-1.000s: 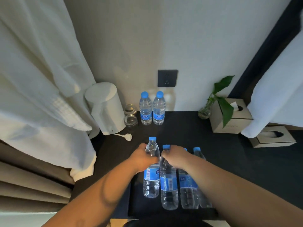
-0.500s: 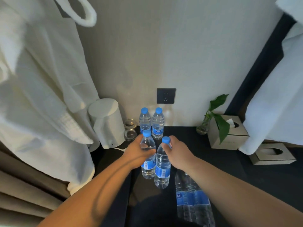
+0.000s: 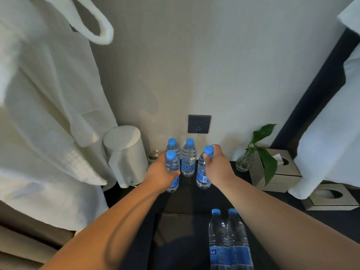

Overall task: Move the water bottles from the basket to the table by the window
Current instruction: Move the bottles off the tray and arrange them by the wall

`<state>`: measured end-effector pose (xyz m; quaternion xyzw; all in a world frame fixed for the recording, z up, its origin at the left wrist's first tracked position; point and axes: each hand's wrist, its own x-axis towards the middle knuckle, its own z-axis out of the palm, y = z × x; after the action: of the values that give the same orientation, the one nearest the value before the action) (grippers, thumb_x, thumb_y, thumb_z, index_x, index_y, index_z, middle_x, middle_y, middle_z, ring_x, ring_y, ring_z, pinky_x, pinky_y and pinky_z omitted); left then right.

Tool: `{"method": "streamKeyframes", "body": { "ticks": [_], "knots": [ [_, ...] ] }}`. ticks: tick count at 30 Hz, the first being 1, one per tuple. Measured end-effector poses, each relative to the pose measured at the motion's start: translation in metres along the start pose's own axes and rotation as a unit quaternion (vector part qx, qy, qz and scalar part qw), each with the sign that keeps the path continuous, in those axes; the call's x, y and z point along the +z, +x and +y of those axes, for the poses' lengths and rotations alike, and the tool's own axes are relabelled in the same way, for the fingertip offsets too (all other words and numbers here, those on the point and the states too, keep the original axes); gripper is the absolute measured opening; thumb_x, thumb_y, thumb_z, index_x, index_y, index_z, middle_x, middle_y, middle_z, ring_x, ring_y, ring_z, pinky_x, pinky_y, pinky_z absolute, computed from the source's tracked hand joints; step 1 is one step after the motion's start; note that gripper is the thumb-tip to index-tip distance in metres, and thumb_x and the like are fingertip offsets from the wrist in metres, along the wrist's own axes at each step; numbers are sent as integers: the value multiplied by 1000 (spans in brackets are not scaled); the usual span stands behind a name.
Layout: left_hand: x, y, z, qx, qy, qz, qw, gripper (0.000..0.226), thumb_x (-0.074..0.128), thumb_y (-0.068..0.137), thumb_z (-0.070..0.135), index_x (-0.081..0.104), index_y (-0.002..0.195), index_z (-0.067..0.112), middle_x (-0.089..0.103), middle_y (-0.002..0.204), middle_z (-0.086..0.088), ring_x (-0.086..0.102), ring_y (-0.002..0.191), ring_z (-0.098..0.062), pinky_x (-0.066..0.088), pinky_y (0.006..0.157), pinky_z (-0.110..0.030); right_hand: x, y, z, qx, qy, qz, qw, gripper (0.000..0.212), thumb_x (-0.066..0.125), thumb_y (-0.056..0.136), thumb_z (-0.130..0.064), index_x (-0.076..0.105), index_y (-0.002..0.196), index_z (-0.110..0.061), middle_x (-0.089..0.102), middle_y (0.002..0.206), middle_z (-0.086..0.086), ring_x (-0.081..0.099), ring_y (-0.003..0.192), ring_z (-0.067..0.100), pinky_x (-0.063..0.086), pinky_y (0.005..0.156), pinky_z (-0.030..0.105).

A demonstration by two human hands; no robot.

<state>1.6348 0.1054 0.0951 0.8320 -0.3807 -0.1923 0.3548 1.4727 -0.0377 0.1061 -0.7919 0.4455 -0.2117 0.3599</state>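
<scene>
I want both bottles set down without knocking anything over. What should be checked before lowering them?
1. Left hand grips its bottle: ok.
2. Right hand grips its bottle: ok.
3. Both held bottles upright: ok.
4. Bare tabletop below them: ok.
5. Gap to the two standing bottles by the wall: cannot tell, left one overlaps them.
6. Held bottles off the tabletop: cannot tell.

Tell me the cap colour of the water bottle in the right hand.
Bright blue cap on the clear plastic water bottle in the right hand; head view.
</scene>
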Motion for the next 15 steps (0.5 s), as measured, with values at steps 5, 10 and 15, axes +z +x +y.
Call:
{"method": "streamKeyframes", "body": {
  "ticks": [5,10,15],
  "knots": [
    [5,14,-5,-8,25,-5,1000,46,75,81,34,41,107,49,62,90,17,62,84,-10,49,72,-31,12,25,6,6,-2,11,1000,34,50,109,-24,42,140,-13,58,106,6,60,93,26,46,76,38],
    [15,22,-20,-20,16,-23,999,43,73,80,32,44,108,48,65,100,14,65,90,-11,50,73,-30,24,41,17,-5,-4,1,1000,25,51,109,-22,45,130,-12,59,102,6,60,89,26,42,73,35],
    [16,29,-36,16,18,-12,1000,62,79,82,36,42,132,41,62,121,12,58,106,-9,45,89,-29,29,49,29,3,4,-21,1000,38,53,108,-30,41,143,-18,60,113,3,61,99,22,48,82,37]
  ]
}}
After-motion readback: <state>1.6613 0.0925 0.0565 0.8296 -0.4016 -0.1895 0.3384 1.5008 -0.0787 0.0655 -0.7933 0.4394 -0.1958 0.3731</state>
